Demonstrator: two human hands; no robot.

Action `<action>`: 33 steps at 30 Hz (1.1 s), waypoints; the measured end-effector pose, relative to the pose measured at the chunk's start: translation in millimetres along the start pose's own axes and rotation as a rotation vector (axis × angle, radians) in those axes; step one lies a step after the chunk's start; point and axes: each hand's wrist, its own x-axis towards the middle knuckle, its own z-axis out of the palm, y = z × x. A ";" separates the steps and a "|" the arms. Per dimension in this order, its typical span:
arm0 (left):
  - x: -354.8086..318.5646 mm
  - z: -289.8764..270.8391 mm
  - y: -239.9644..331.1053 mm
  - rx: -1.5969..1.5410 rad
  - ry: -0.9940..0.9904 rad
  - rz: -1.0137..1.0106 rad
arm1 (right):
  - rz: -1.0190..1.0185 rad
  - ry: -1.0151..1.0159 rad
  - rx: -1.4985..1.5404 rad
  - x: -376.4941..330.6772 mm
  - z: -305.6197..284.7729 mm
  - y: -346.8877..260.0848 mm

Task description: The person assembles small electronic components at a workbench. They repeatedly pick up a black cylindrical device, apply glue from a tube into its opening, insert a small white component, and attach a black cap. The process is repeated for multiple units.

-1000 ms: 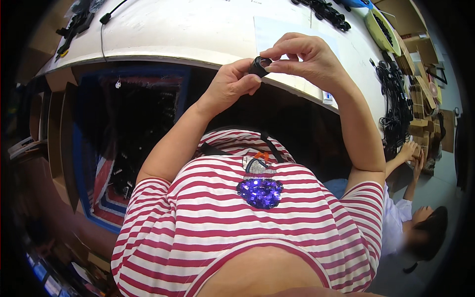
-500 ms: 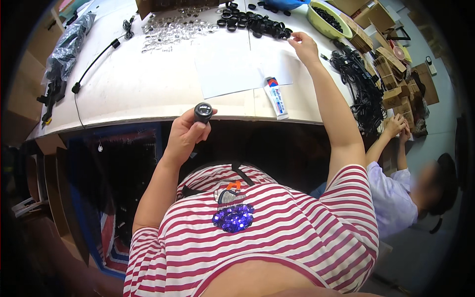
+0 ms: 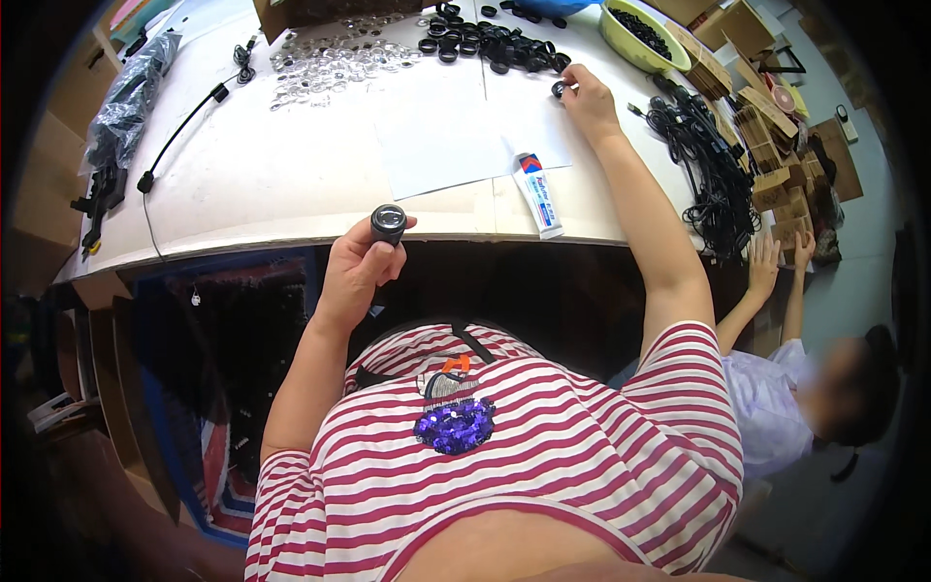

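Above the table's near edge, my left hand (image 3: 361,267) is closed around a short black cylinder (image 3: 388,223) whose glassy round end faces up. My right hand (image 3: 592,105) reaches to the far right of the table, its fingertips pinching a small black ring (image 3: 559,89). Just beyond it spreads a pile of black rings (image 3: 495,44). Many clear round lenses (image 3: 330,68) lie to the left of that pile. Between my hands, a white sheet of paper (image 3: 436,160) rests on the table, and a white and blue squeeze tube (image 3: 539,202) lies beside its right part.
A yellow-green bowl (image 3: 608,39) of small black parts stands at the far right. Black cables (image 3: 718,209) are heaped below it, beside stacked cardboard (image 3: 756,126). A co-worker's hands (image 3: 763,267) are near the cardboard. At left lie a black cord (image 3: 184,131) and a plastic-wrapped bundle (image 3: 134,92).
My right hand has drawn slightly back from the pile with a black ring in its fingers. My left hand still holds the cylinder. The co-worker's hands have spread apart.
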 end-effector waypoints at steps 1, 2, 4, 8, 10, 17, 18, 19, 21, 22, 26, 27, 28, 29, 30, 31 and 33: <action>0.7 0.6 -1.5 -0.008 -0.004 0.002 | -0.046 0.015 0.006 -5.8 -3.9 -0.8; 1.3 1.2 -2.8 -0.016 -0.008 0.003 | -0.087 0.014 -0.032 -12.1 -8.3 -1.3; 2.3 2.4 -4.4 -0.023 -0.014 -0.001 | -0.170 0.009 -0.110 -24.7 -16.8 -2.0; 3.5 6.2 -9.5 -0.084 0.012 -0.016 | -0.150 -0.061 -0.139 -48.4 -36.3 1.8; 3.5 7.1 -10.2 -0.066 -0.006 -0.015 | -0.129 -0.112 -0.165 -60.6 -44.8 -1.2; 2.1 9.4 -11.0 -0.021 -0.046 -0.011 | -0.050 -0.175 -0.060 -78.9 -67.7 -17.9; 1.7 9.2 -11.3 -0.013 -0.049 -0.006 | -0.029 -0.169 -0.041 -76.7 -68.9 -17.5; -0.7 9.8 -10.8 -0.003 -0.054 -0.018 | -0.011 -0.170 -0.017 -75.0 -67.8 -18.3; -2.0 13.6 -6.5 0.015 -0.056 -0.043 | 0.042 -0.216 -0.023 -67.9 -63.6 -19.8; -4.0 16.8 -3.0 0.048 -0.049 -0.046 | 0.060 -0.267 -0.046 -65.5 -61.4 -20.9; -5.8 21.8 0.1 0.099 -0.099 -0.065 | 0.102 -0.273 -0.055 -62.2 -54.8 -1.4; -6.8 20.8 -2.3 0.121 -0.092 -0.074 | 0.093 -0.253 -0.060 -63.5 -59.4 -11.1; -7.0 22.1 -0.1 0.129 -0.107 -0.058 | 0.075 -0.220 0.001 -66.1 -64.6 -22.8; -8.4 23.2 0.2 0.120 -0.089 -0.079 | 0.064 -0.227 0.062 -67.7 -73.8 -54.2; -8.5 23.1 -0.9 0.137 -0.086 -0.092 | 0.081 -0.263 0.245 -71.8 -82.9 -87.7; -7.9 23.0 -2.7 0.151 -0.095 -0.105 | 0.138 -0.356 0.557 -80.2 -89.8 -113.9; -8.9 22.7 -4.7 0.150 -0.093 -0.086 | -0.105 -0.423 0.623 -93.9 -92.8 -160.4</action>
